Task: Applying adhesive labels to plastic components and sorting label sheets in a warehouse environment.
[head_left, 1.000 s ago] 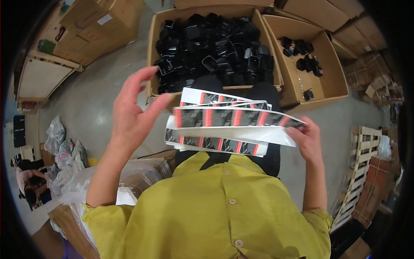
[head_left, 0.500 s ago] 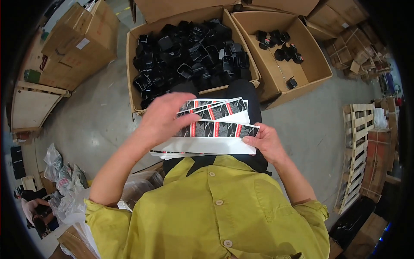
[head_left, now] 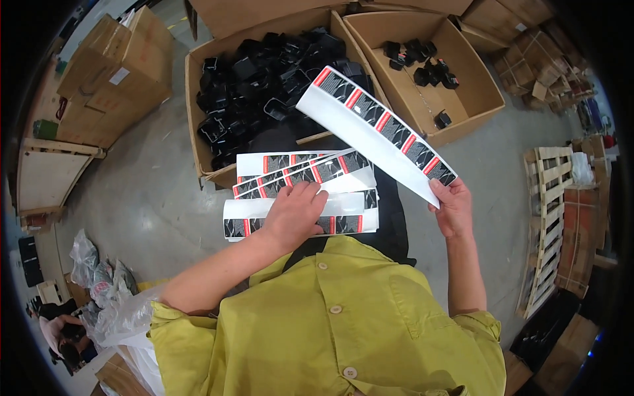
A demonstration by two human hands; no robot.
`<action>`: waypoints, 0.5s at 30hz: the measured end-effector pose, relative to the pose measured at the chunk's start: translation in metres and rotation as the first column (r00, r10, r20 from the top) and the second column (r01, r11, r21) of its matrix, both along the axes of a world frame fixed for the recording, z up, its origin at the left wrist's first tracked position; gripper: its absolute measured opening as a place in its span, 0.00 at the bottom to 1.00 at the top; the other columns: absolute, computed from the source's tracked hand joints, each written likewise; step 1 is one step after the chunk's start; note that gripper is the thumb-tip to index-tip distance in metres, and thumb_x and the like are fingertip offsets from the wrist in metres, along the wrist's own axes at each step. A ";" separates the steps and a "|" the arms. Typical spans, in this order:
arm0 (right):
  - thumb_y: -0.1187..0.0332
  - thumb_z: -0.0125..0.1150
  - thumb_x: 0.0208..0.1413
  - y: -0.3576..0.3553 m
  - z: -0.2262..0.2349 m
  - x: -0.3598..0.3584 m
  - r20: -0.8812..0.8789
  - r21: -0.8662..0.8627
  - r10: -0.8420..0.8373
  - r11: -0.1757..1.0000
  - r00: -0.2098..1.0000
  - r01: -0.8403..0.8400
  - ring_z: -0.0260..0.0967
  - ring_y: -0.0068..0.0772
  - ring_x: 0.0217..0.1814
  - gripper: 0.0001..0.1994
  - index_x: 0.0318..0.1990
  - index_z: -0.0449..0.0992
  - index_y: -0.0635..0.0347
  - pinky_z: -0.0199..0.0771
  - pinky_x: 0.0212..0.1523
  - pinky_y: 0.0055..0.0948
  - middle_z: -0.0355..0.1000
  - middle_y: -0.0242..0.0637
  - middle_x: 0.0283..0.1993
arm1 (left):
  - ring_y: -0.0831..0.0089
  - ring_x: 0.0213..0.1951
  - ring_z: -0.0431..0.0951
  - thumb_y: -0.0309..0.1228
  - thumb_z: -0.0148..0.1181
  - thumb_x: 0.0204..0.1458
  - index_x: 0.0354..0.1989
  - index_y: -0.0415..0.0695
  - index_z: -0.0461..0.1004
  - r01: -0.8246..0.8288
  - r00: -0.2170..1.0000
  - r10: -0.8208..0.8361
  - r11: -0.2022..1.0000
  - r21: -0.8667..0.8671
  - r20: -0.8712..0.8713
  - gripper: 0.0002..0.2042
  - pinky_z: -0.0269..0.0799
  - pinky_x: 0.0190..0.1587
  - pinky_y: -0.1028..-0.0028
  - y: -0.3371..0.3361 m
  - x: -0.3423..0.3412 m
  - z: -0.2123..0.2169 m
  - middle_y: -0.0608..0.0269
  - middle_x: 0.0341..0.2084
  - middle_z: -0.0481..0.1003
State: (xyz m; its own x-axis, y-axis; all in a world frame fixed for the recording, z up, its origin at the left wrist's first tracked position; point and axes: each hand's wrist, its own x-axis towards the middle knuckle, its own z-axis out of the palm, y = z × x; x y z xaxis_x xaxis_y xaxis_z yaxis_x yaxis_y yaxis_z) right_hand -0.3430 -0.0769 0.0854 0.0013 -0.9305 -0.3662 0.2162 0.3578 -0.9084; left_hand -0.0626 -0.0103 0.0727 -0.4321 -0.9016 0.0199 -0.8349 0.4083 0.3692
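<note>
My right hand pinches the lower end of a long white strip of labels. Black-and-red printed labels run along one edge of this strip, which slants up to the left, raised in front of the boxes. On my lap lie several more label strips, overlapping and partly fanned out. My left hand is closed over these strips with curled fingers, its thumb at the lower printed row; the hand hides part of them.
Ahead stands a cardboard box full of black plastic parts. To its right, another carton holds several black pieces. A wooden pallet stands at the right, and plastic bags lie at the left. A person is at the far left.
My right hand has lifted one label strip off the lap, up and to the right. My left hand has moved right and down onto the strips left on my lap.
</note>
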 end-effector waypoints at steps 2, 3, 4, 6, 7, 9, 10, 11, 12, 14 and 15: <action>0.74 0.58 0.45 0.003 -0.003 -0.001 0.025 -0.008 0.010 1.000 1.000 -0.010 0.64 0.17 0.20 0.09 0.36 0.69 0.62 0.60 0.13 0.14 0.70 0.32 0.28 | 0.65 0.43 0.65 0.33 0.67 0.28 0.42 0.44 0.64 -0.008 0.999 0.004 0.996 0.092 0.052 0.28 0.60 0.42 0.68 -0.004 -0.005 0.004 0.61 0.36 0.66; 0.74 0.58 0.45 0.004 -0.004 -0.002 0.024 -0.005 0.003 1.000 1.000 -0.003 0.64 0.17 0.20 0.09 0.36 0.69 0.62 0.60 0.13 0.14 0.70 0.32 0.28 | 0.65 0.42 0.65 0.33 0.67 0.27 0.43 0.44 0.63 -0.032 0.994 0.013 0.983 0.180 0.109 0.29 0.60 0.41 0.67 -0.006 -0.007 0.007 0.61 0.35 0.66; 0.74 0.59 0.45 0.004 -0.004 -0.003 0.021 -0.006 -0.001 1.000 1.000 0.001 0.64 0.17 0.20 0.09 0.36 0.69 0.62 0.60 0.13 0.15 0.70 0.32 0.28 | 0.65 0.40 0.65 0.32 0.67 0.28 0.42 0.44 0.64 -0.045 0.993 0.022 0.981 0.191 0.119 0.28 0.59 0.39 0.69 -0.007 -0.007 0.011 0.61 0.34 0.66; 0.74 0.59 0.45 0.004 -0.005 -0.004 0.020 -0.005 -0.010 1.000 1.000 0.010 0.64 0.17 0.20 0.09 0.36 0.69 0.62 0.60 0.13 0.15 0.70 0.32 0.28 | 0.64 0.38 0.66 0.32 0.67 0.29 0.41 0.44 0.65 -0.018 0.997 0.003 0.983 0.185 0.078 0.26 0.60 0.38 0.68 -0.007 -0.006 0.014 0.61 0.32 0.67; 0.74 0.59 0.45 0.004 -0.005 -0.004 0.021 0.000 -0.013 1.000 1.000 0.013 0.64 0.17 0.20 0.10 0.36 0.68 0.62 0.60 0.14 0.15 0.70 0.32 0.28 | 0.63 0.36 0.68 0.31 0.66 0.30 0.40 0.44 0.66 0.003 0.999 -0.010 0.984 0.176 0.036 0.24 0.62 0.37 0.67 -0.005 -0.005 0.014 0.61 0.30 0.68; 0.74 0.59 0.45 0.003 -0.006 -0.005 0.024 0.007 -0.020 1.000 1.000 0.020 0.64 0.17 0.20 0.10 0.36 0.68 0.62 0.60 0.14 0.15 0.70 0.32 0.28 | 0.62 0.34 0.69 0.30 0.65 0.31 0.39 0.44 0.67 0.002 0.998 0.010 0.983 0.184 -0.065 0.22 0.63 0.35 0.66 -0.001 0.002 0.007 0.61 0.28 0.68; 0.74 0.59 0.45 0.002 -0.007 -0.006 0.030 0.012 -0.006 1.000 1.000 0.005 0.64 0.18 0.21 0.10 0.36 0.68 0.63 0.61 0.15 0.16 0.70 0.33 0.28 | 0.61 0.31 0.70 0.29 0.64 0.32 0.38 0.45 0.68 -0.004 0.985 0.037 0.982 0.191 -0.168 0.20 0.65 0.33 0.65 0.001 0.002 0.005 0.61 0.25 0.69; 0.74 0.59 0.45 0.001 -0.007 -0.008 0.036 0.016 0.009 1.000 0.999 -0.010 0.65 0.18 0.22 0.10 0.36 0.69 0.64 0.62 0.16 0.16 0.70 0.33 0.29 | 0.61 0.31 0.70 0.29 0.64 0.32 0.38 0.45 0.68 -0.002 0.985 0.035 0.981 0.194 -0.168 0.20 0.65 0.33 0.65 0.002 0.001 0.005 0.61 0.25 0.69; 0.74 0.59 0.45 0.000 -0.008 -0.009 0.037 0.019 0.007 1.000 0.999 -0.008 0.65 0.18 0.22 0.10 0.36 0.69 0.64 0.62 0.16 0.16 0.70 0.33 0.29 | 0.60 0.30 0.70 0.29 0.63 0.33 0.37 0.45 0.68 -0.026 0.978 0.063 0.983 0.184 -0.199 0.19 0.66 0.33 0.65 0.003 0.000 0.005 0.61 0.25 0.70; 0.74 0.59 0.45 -0.001 -0.012 -0.010 0.043 0.028 0.016 0.999 0.999 -0.018 0.65 0.18 0.22 0.10 0.36 0.68 0.64 0.62 0.16 0.16 0.70 0.34 0.29 | 0.59 0.29 0.71 0.28 0.63 0.34 0.37 0.45 0.69 -0.050 0.969 0.090 0.983 0.178 -0.230 0.17 0.67 0.32 0.64 0.004 -0.001 0.005 0.61 0.25 0.71; 0.74 0.59 0.45 -0.001 -0.012 -0.009 0.043 0.030 0.015 0.999 0.999 -0.016 0.65 0.18 0.22 0.10 0.36 0.68 0.64 0.62 0.16 0.16 0.70 0.34 0.29 | 0.60 0.31 0.71 0.27 0.62 0.35 0.37 0.45 0.69 -0.028 0.969 0.056 0.992 0.119 -0.242 0.16 0.67 0.33 0.65 0.004 -0.003 0.004 0.60 0.28 0.71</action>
